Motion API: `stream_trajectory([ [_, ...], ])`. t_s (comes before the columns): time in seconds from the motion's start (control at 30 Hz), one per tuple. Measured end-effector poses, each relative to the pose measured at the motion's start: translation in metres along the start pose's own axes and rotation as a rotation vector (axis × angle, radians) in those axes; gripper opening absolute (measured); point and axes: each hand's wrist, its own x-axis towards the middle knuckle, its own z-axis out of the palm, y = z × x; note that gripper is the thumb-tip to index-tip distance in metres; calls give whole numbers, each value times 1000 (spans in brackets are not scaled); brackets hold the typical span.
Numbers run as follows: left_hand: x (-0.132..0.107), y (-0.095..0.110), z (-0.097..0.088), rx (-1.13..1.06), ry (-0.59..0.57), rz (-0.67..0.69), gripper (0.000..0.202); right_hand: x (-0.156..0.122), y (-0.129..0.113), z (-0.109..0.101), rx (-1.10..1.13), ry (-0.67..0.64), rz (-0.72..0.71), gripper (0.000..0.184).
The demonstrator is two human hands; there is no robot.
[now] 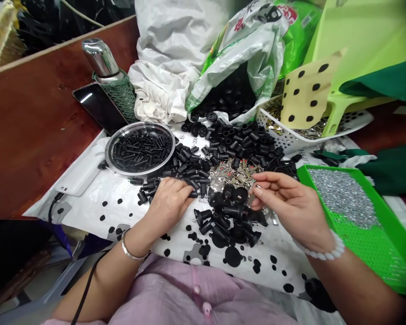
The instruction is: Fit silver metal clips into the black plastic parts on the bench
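Note:
My left hand (171,198) lies knuckles-up on the spotted sheet, its fingers curled into a heap of small black plastic sleeves (189,169) and closed round one of them. My right hand (287,201) hovers just right of a cluster of black cap-shaped parts (230,216), thumb and fingers pinched on something small I cannot make out. A patch of shiny metal clips (228,174) lies between the two hands. Further back spreads a larger heap of black parts (243,140).
A round steel dish (111,149) of black springs stands at left, with a phone (98,106) and a flask (110,74) behind it. A green tray (397,237) of silver bits sits at right. White basket (355,124), plastic bags (240,49) and a white sack lie behind.

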Motion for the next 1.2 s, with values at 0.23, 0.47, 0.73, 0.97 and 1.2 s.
stream_trajectory([
  [0.23,-13,20,-15,-494,48,-29,24,-11,-11,23,3,79,-301,13],
  [0.47,-22,37,-26,-907,-76,-107,25,-20,-20,39,-137,-185,-671,30],
  [0.73,-31,35,-34,-1304,-297,-286,26,-20,-24,41,-373,-432,-905,37],
  [0.97,-34,28,-26,-1456,-242,-408,33,-26,-18,43,-296,-423,-710,35],
  [1.2,-30,25,-25,-1565,-317,-370,32,-31,-14,42,-245,-342,-534,23],
])
